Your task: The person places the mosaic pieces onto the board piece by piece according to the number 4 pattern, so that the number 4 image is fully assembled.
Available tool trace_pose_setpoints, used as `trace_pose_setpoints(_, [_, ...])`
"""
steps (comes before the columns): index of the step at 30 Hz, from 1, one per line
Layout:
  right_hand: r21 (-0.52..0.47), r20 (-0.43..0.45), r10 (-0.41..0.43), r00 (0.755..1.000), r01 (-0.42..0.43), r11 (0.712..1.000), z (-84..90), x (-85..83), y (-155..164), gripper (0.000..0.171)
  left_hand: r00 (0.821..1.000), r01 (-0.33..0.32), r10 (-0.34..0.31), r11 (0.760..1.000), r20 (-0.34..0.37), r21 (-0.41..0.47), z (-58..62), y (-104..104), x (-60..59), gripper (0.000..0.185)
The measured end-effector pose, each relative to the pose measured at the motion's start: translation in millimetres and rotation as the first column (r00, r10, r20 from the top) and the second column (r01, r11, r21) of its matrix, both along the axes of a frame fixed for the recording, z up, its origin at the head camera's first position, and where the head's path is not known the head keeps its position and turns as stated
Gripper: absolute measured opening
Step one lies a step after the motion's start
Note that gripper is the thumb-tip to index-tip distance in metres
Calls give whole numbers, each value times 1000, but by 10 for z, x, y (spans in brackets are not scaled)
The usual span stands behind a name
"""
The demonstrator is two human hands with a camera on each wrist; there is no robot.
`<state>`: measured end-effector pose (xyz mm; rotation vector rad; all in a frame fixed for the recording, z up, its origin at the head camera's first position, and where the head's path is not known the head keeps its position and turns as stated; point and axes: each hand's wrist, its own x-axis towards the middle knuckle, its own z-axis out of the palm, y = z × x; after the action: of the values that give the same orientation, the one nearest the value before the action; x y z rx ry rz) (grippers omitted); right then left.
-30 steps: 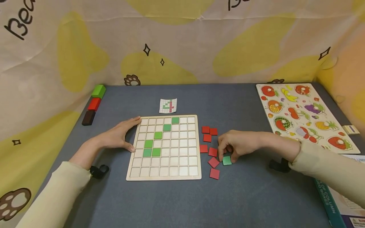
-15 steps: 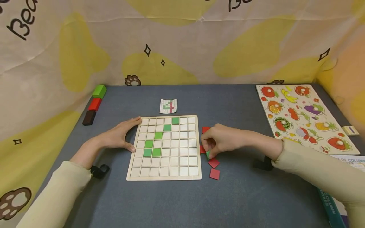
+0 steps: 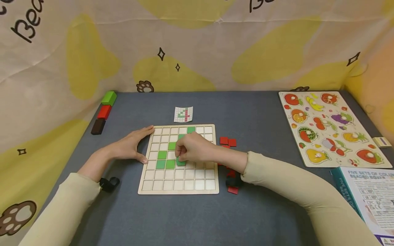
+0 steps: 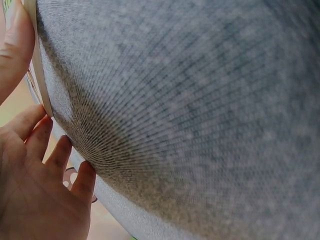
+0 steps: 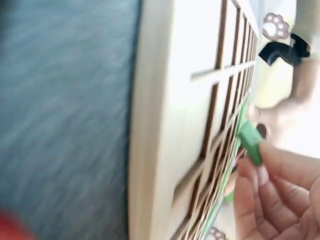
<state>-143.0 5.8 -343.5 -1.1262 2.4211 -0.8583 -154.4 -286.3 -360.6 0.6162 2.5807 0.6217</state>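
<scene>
A wooden grid board (image 3: 176, 190) lies on the table with several green tiles (image 3: 170, 164) set in its squares. My right hand (image 3: 197, 147) is over the middle of the board, pinching a green square tile (image 5: 248, 134) between thumb and fingertips. In the head view that tile overlaps the square just right of the lower row of green tiles. My left hand (image 3: 127, 145) rests at the board's left edge, thumb and fingers spread and touching the rim, as the left wrist view also shows. Red tiles (image 3: 223, 140) lie right of the board, several partly hidden by my right forearm.
Behind the board lies a small pattern card (image 3: 183, 114) with green and red squares. Green, red and black blocks (image 3: 104, 112) line the table's left edge. At right are a fruit puzzle board (image 3: 332, 130) and a boxed set (image 3: 366, 198).
My right hand has picked up the green tile from beside the red tiles and carried it left over the board. My left hand stays at the board's edge.
</scene>
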Motion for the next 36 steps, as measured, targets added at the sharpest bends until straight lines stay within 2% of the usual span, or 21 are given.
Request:
trace_pose_setpoints(4, [46, -34, -18, 999, 19, 999, -31, 45, -87, 7, 1000, 5, -5, 1000, -6, 9, 3, 5, -3, 120])
trace_pose_setpoints(8, [50, -48, -26, 998, 29, 998, -53, 79, -94, 10, 1000, 10, -10, 1000, -11, 18, 2, 14, -9, 119])
trace_pose_setpoints(14, [88, -94, -8, 996, 16, 996, -51, 104, -91, 15, 1000, 4, -4, 1000, -7, 4, 8, 18, -6, 119])
trace_pose_setpoints(18, [146, -105, 3, 994, 13, 989, 3, 70, -38, 9, 1000, 3, -3, 1000, -2, 3, 11, 17, -3, 120])
trace_pose_setpoints(24, [205, -97, -78, 992, 96, 974, 117, -210, 327, 13, 1000, 1, -1, 1000, 3, -5, 16, 19, 1, 121])
trace_pose_setpoints(28, [237, -17, -136, 991, 136, 962, 146, -461, 702, 17, 1000, 3, -3, 1000, 3, -8, 9, 14, 4, 121])
trace_pose_setpoints(33, [321, 105, -168, 980, 126, 939, 141, -665, 1052, 28, 1000, -1, 1, 1000, 10, -3, 15, 9, 10, 120])
trace_pose_setpoints(36, [344, 119, -160, 980, 110, 932, 95, -708, 1138, 29, 1000, 0, 0, 1000, 8, -2, 25, 20, 10, 119])
